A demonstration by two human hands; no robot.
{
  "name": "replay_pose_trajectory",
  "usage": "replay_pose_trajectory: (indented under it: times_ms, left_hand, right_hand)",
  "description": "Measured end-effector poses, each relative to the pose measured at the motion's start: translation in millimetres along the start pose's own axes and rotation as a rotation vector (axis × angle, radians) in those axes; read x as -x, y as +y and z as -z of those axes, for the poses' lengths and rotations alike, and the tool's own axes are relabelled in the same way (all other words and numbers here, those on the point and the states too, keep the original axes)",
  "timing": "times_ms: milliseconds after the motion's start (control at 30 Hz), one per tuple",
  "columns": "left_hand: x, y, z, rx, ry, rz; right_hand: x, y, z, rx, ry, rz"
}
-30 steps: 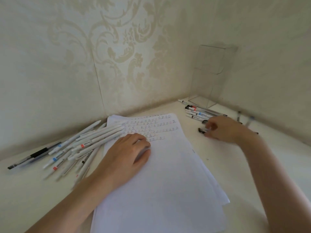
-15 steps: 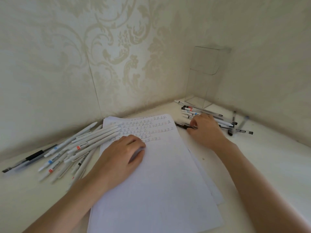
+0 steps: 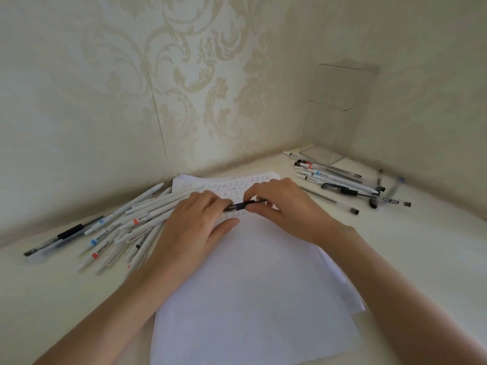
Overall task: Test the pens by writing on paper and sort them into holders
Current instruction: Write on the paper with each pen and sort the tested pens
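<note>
Pen (image 3: 238, 206) pinched level between left hand (image 3: 195, 222) and right hand (image 3: 286, 206), apparently.

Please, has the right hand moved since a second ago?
Yes. The right hand moved left, from the right pen pile onto the paper, bringing a black pen.

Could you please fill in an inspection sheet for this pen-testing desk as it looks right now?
Surface: pale table; paper stack in the middle, with written marks in its top rows.
Job's things: black pen held over the paper; left pile of mostly white pens; right pile of mixed pens; clear holder in the corner, no pens seen inside.
Clutter: nothing seen.
Hands: left hand and right hand both grip the black pen, one at each end.
Cables: nothing seen.
Surroundings: patterned wallpaper on both walls.
</note>
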State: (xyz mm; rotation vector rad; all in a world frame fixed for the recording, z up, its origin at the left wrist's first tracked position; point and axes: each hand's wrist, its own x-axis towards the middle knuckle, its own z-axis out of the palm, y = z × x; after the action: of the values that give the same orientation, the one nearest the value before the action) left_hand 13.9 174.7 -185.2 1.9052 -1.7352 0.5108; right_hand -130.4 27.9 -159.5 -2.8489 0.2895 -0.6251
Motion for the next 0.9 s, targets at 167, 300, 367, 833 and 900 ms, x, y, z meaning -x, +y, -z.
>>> replay_pose_trajectory:
  times_ms: [167, 300, 367, 833, 900]
  left_hand:
    - [-1.0, 1.9, 8.3, 0.049, 0.078, 0.255]
    - [0.5, 3.9, 11.2, 0.211, 0.07, 0.18]
    - [3.2, 5.8, 6.0, 0.237, -0.001, 0.124]
    - [2.0, 12.4, 9.3, 0.288, -0.114, 0.101]
    - [1.9, 12.1, 10.9, 0.304, -0.102, 0.126]
  right_hand:
    - [1.0, -1.4, -6.7, 0.06, 0.456, 0.009]
    - [-0.9, -17.3, 5.1, -0.621, 0.314, -0.346]
    - [-3.1, -18.3, -0.9, -0.947, 0.224, -0.413]
    - [-1.6, -24.0, -13.2, -1.391, 0.057, -0.369]
    - [-1.2, -22.8, -12.7, -1.379, 0.054, -0.361]
